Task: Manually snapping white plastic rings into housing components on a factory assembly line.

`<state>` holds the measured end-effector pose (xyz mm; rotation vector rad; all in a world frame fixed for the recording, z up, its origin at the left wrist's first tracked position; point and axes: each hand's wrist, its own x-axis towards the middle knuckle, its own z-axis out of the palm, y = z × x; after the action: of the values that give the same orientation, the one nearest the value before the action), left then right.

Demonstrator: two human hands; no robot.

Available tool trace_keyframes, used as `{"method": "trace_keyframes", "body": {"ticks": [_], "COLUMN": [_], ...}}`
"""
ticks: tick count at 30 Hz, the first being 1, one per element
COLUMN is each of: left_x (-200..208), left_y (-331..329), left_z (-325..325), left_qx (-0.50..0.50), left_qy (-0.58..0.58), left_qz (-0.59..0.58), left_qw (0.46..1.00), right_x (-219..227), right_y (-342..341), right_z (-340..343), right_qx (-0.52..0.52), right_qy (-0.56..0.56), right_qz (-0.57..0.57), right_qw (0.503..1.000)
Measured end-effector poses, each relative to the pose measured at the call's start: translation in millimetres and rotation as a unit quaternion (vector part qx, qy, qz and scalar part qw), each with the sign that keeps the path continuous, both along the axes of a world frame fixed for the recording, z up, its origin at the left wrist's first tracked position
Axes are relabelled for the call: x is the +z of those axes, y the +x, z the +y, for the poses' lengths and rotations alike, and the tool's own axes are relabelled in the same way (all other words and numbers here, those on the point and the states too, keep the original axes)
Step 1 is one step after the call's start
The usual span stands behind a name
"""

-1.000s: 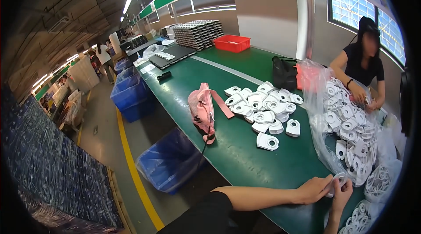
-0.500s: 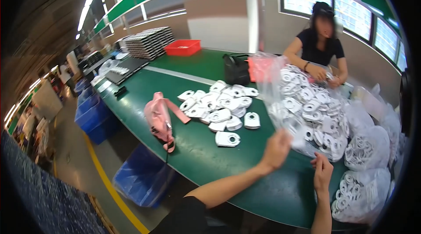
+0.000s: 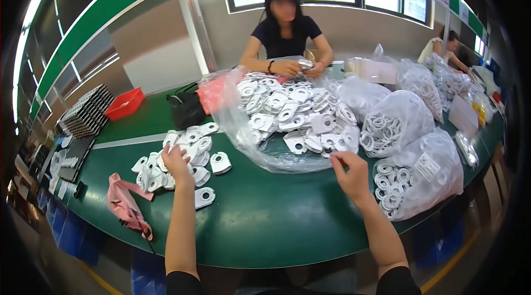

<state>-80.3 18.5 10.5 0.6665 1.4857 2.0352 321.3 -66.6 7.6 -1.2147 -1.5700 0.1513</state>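
Head view put the left hand over the smaller pile of white parts on the green desk, its fingers loosely spread and no part plainly between them; whether they touched the pile could not be told. The right hand hung near the front edge of a clear plastic bag, thumb and forefinger bent with a narrow gap, nothing visible in the grip. More of the same parts lay heaped on that bag, across from which a co-worker held one in both hands.

Each part looked like a light, stiff plastic shell, rounded at one end, with a round hole; probably smooth enough to slip a little, and not very fragile. The outer rim seemed the best hold, thumb against one side and fingers against the other, as on the lone part apart from the pile. White rings in a bag at the right looked thinner, perhaps more flexible.

A white label was stuck on that ring bag, its print too small to read. No brand could be made out on the parts.
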Motion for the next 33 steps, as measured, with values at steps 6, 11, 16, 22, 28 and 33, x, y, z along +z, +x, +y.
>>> {"method": "trace_keyframes", "body": {"ticks": [6,11,16,22,28,33], "left_x": [19,-25,-27,-22,-6,-7], "left_y": [133,156,176,168,181,178], "left_z": [35,113,108,82,34,14], "left_qx": [-0.263,-0.191,-0.168,-0.198,-0.289,-0.214], "left_qy": [0.074,0.012,-0.220,-0.044,0.090,0.154], "left_qz": [0.407,0.560,0.624,0.669,0.653,0.696], "left_qw": [0.871,0.806,0.731,0.715,0.694,0.668], "right_x": [29,15,-3,-28,-37,-36], "right_y": [51,85,109,93,66,60], "right_z": [-10,-47,-89,-67,-53,-45], "right_qx": [-0.174,-0.206,-0.276,-0.344,-0.268,-0.014], "right_qy": [0.069,-0.073,-0.200,-0.167,-0.126,-0.096], "right_qz": [-0.012,-0.146,-0.329,-0.334,-0.312,-0.254], "right_qw": [0.982,0.965,0.881,0.862,0.903,0.962]}}
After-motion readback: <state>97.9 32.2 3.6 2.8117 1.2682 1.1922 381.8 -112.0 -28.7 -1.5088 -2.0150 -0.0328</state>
